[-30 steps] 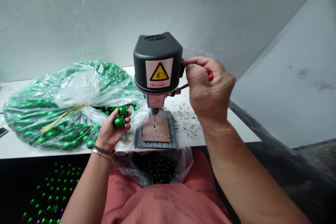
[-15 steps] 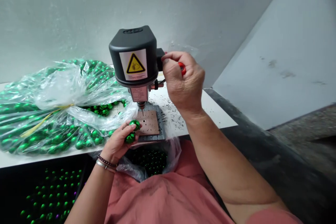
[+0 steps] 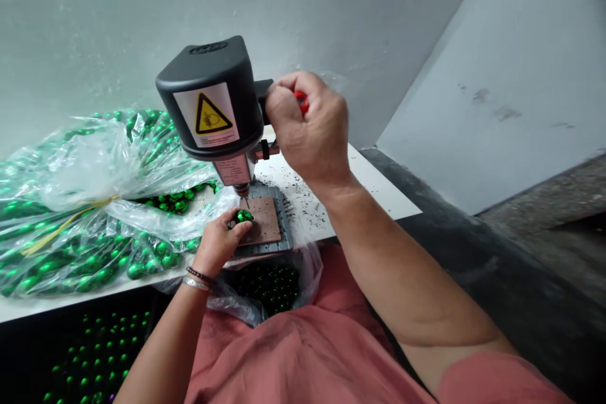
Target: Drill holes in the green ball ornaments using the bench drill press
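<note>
My left hand [image 3: 218,243] pinches a shiny green ball [image 3: 244,216] at the brown board [image 3: 266,219] on the drill press's base. Just above the ball is the thin drill bit [image 3: 247,202]; whether the two touch I cannot tell. Up at the side of the black drill press [image 3: 208,98], my right hand [image 3: 312,132] is closed around a red-tipped handle [image 3: 302,103]. A yellow warning triangle marks the front of the machine.
A clear plastic bag [image 3: 95,164] full of green balls covers the table's left side. Dark shavings litter the white tabletop [image 3: 391,199]. An open plastic bag [image 3: 310,274] of balls sits at my lap. More green balls lie in a black bin [image 3: 28,347] at lower left.
My left hand has brought a green ball from the board's front edge to beneath the bit. Two balls showed in it earlier; one shows now. My right hand keeps its grip. The view has shifted.
</note>
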`<action>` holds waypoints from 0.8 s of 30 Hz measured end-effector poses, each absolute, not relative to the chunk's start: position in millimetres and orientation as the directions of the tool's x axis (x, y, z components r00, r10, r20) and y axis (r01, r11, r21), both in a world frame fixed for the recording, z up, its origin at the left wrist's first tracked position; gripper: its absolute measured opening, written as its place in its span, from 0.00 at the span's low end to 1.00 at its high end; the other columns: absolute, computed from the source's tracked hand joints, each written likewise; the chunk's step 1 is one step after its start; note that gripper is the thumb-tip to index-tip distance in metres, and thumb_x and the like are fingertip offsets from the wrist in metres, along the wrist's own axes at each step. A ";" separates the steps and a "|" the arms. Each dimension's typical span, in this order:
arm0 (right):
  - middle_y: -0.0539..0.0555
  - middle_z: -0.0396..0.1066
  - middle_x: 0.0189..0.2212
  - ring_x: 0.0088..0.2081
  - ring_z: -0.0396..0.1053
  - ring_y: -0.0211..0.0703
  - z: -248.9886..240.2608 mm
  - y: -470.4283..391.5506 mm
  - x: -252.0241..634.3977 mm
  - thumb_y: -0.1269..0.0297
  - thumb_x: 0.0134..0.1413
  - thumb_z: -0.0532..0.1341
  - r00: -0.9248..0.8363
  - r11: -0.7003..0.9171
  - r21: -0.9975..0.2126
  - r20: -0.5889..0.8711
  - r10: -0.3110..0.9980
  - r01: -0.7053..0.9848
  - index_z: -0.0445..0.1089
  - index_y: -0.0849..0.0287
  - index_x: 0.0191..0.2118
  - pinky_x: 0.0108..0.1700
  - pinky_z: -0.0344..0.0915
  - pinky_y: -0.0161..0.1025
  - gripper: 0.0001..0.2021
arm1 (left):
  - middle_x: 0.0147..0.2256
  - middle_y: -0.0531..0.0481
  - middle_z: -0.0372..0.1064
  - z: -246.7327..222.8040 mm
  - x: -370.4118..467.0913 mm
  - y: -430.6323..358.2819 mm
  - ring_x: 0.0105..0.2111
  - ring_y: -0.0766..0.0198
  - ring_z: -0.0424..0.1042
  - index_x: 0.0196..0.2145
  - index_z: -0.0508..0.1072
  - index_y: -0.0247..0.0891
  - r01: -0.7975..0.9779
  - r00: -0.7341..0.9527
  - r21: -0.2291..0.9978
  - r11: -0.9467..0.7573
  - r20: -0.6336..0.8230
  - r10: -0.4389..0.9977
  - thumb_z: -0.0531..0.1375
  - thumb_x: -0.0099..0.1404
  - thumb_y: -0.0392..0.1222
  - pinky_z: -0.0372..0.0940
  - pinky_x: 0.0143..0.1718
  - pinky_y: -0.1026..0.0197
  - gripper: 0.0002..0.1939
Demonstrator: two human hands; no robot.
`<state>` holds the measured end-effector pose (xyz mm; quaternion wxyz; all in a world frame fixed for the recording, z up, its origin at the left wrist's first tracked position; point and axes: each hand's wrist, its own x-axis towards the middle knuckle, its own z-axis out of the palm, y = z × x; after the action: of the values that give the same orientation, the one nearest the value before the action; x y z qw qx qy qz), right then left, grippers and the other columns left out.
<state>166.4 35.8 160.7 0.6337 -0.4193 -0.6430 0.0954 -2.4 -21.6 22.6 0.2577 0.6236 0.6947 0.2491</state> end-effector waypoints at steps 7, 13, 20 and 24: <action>0.44 0.45 0.14 0.21 0.40 0.29 187.1 72.4 164.8 0.62 0.50 0.53 0.157 0.453 -0.698 0.622 0.767 0.555 0.49 0.59 0.16 0.23 0.42 0.33 0.17 | 0.39 0.47 0.74 14.7 -4.5 -9.5 0.39 0.58 0.72 0.47 0.71 0.39 0.717 -0.110 0.683 0.142 -0.091 0.990 0.56 0.56 0.51 0.64 0.39 0.61 0.23; 0.45 0.41 0.15 0.20 0.39 0.31 185.1 73.0 164.1 0.63 0.50 0.52 0.150 0.478 -0.706 0.628 0.764 0.523 0.44 0.59 0.16 0.24 0.41 0.35 0.18 | 0.39 0.47 0.74 20.2 2.8 -7.1 0.39 0.58 0.72 0.48 0.71 0.40 0.806 -0.120 0.571 0.154 -0.097 0.988 0.57 0.56 0.50 0.63 0.40 0.60 0.22; 0.45 0.43 0.15 0.20 0.41 0.32 183.2 72.8 166.6 0.59 0.50 0.51 0.132 0.540 -0.700 0.659 0.741 0.468 0.44 0.57 0.16 0.24 0.42 0.35 0.18 | 0.47 0.42 0.71 25.4 12.6 -4.1 0.46 0.56 0.69 0.49 0.70 0.37 0.903 -0.076 0.420 0.091 -0.054 0.996 0.58 0.57 0.49 0.60 0.45 0.59 0.24; 0.45 0.44 0.14 0.21 0.41 0.32 184.5 68.1 167.9 0.62 0.49 0.51 0.130 0.536 -0.721 0.642 0.756 0.439 0.45 0.58 0.16 0.24 0.43 0.35 0.17 | 0.45 0.43 0.72 23.5 10.5 -2.1 0.44 0.57 0.70 0.49 0.70 0.38 0.887 -0.077 0.450 0.105 -0.081 0.994 0.58 0.56 0.50 0.61 0.43 0.61 0.24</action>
<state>167.9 68.1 184.5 0.5926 -0.4626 -0.6457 0.1336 10.5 -2.1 23.5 0.1863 0.6534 0.7196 0.1434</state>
